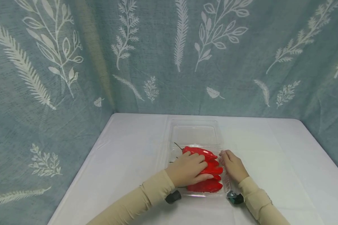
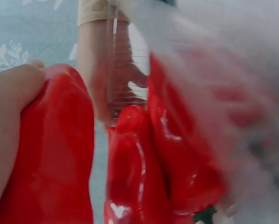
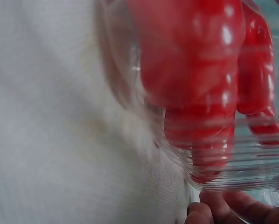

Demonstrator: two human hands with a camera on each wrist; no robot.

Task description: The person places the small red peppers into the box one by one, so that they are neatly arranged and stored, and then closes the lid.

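Note:
Several glossy red peppers [image 1: 207, 186] lie side by side in a clear plastic clamshell container [image 1: 227, 184], stems toward the left. My left hand [image 1: 186, 168] reaches over them from the left, its fingers curled on the farthest red pepper [image 1: 201, 152]. In the left wrist view, that pepper [image 2: 58, 149] stands apart from the others, with a finger along its side. At the container's right wall, my right hand [image 1: 234, 165] grips the edge. The right wrist view shows its fingertips [image 3: 214, 205] by the ribbed plastic wall; the thumb's contact is hidden.
The container's clear lid [image 1: 195, 134] lies folded back on the far side. A white cloth [image 1: 273, 162] covers the table. Patterned blue-green curtains [image 1: 163, 87] hang behind it and along the left. Dark wrist cameras [image 1: 173, 197] sit near the container's front corners.

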